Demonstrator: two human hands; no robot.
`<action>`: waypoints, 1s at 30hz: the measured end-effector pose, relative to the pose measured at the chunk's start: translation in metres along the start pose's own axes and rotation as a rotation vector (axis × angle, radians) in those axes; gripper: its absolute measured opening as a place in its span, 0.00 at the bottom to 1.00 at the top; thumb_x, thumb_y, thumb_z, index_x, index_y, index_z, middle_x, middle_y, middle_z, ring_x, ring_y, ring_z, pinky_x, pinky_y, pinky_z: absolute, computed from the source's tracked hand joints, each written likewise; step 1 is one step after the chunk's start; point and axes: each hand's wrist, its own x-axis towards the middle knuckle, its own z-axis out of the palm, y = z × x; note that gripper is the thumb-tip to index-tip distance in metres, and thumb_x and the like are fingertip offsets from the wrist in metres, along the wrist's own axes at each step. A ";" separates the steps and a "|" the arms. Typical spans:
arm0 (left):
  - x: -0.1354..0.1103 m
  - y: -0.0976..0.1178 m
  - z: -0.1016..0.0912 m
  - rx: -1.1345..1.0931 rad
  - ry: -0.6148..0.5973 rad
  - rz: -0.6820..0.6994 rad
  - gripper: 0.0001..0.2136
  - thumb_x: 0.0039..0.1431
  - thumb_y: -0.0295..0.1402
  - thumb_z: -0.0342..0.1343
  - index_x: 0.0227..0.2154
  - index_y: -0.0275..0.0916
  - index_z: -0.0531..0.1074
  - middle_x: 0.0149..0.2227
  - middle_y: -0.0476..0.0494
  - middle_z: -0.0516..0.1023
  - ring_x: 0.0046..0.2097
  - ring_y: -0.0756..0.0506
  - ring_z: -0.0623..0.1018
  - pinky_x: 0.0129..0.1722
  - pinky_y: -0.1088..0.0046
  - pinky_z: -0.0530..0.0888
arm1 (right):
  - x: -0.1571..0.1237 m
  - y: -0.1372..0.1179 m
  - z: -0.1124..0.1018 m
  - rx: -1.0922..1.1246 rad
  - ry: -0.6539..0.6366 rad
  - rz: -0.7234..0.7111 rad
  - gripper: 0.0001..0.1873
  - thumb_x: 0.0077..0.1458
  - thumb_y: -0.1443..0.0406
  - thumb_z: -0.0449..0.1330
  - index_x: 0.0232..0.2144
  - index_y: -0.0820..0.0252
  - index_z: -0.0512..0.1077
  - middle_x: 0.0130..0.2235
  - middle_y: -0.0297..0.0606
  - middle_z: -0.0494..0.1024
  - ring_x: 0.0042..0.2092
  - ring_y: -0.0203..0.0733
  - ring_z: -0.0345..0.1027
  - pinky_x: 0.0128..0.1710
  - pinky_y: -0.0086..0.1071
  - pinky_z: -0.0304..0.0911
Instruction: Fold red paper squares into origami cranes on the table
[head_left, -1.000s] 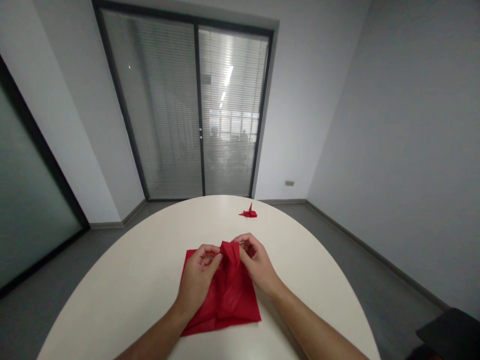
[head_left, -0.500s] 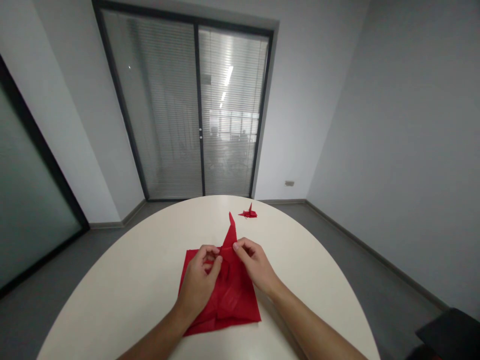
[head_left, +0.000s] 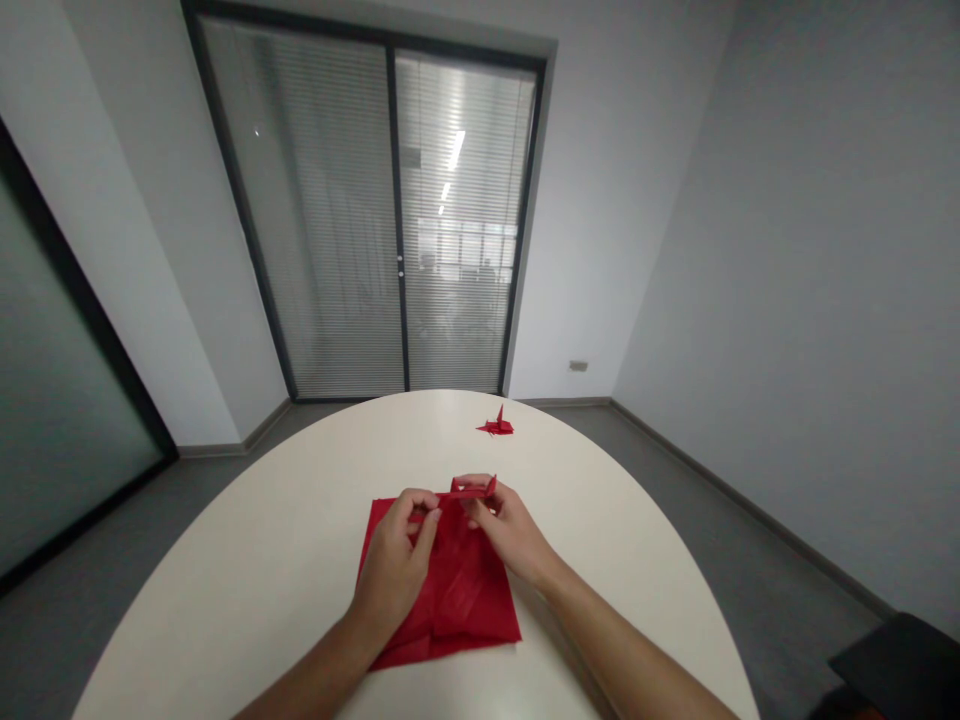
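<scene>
the left hand (head_left: 397, 548) pinched the left end of a folded red piece (head_left: 471, 493), the right hand (head_left: 517, 528) its right end, at a red sheet's (head_left: 476, 598) far edge on the round table (head_left: 262, 560); i saw a little red figure (head_left: 498, 428) farther off.

A round, cream-white table (head_left: 247, 560) is standing on a dark grey floor (head_left: 742, 540) between pale grey walls (head_left: 795, 250). Beyond it, dark-framed glass panels (head_left: 322, 240) with horizontal blinds (head_left: 461, 350) are reaching the floor, and strips of light (head_left: 457, 150) are glowing in the right-hand panel (head_left: 469, 260).
</scene>
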 end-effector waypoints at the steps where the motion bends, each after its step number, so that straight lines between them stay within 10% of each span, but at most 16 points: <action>1: 0.000 0.000 -0.001 0.028 0.005 0.054 0.05 0.65 0.32 0.49 0.37 0.41 0.70 0.38 0.45 0.77 0.42 0.45 0.78 0.42 0.68 0.76 | 0.000 0.000 0.000 -0.002 -0.019 -0.006 0.16 0.54 0.55 0.66 0.41 0.58 0.75 0.37 0.37 0.78 0.38 0.42 0.71 0.41 0.36 0.66; 9: 0.006 -0.004 -0.020 0.320 0.054 0.515 0.07 0.66 0.25 0.48 0.39 0.42 0.70 0.41 0.46 0.77 0.44 0.47 0.78 0.46 0.70 0.76 | -0.007 -0.004 -0.002 0.063 -0.119 -0.156 0.23 0.53 0.65 0.67 0.51 0.51 0.71 0.56 0.39 0.73 0.55 0.45 0.69 0.57 0.40 0.62; 17: 0.013 -0.003 -0.034 0.471 0.005 0.811 0.08 0.69 0.26 0.47 0.43 0.40 0.71 0.46 0.42 0.78 0.48 0.47 0.80 0.47 0.73 0.78 | -0.009 -0.012 -0.013 0.002 -0.092 -0.139 0.17 0.63 0.61 0.56 0.53 0.53 0.71 0.49 0.40 0.77 0.50 0.45 0.70 0.54 0.41 0.63; 30: 0.012 -0.004 -0.036 0.369 -0.065 0.676 0.11 0.67 0.27 0.47 0.42 0.43 0.74 0.49 0.43 0.81 0.54 0.45 0.79 0.55 0.68 0.76 | -0.007 -0.012 -0.002 0.118 -0.250 -0.019 0.19 0.58 0.54 0.64 0.48 0.54 0.76 0.50 0.41 0.78 0.52 0.47 0.71 0.57 0.44 0.61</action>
